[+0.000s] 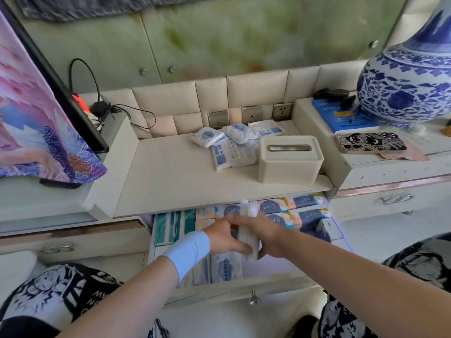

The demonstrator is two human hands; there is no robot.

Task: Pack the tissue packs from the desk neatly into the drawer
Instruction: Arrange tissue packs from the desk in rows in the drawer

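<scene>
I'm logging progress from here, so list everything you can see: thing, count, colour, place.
loose tissue packs: about six, white-blue, desk, left of box
tissue box: one, cream, desk
held packs: seemingly two, white, over drawer
drawer: one, open, holding rows of packs
vase: one, blue-white, right shelf
blue book: one, beside vase
patterned case: one, black-white, right shelf
wall sockets: three, silver
left hand: on held packs
right hand: on held packs

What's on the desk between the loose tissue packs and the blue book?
In the head view, a cream tissue box sits between the tissue packs and the blue book. The book lies on a raised ledge beyond it.
</scene>
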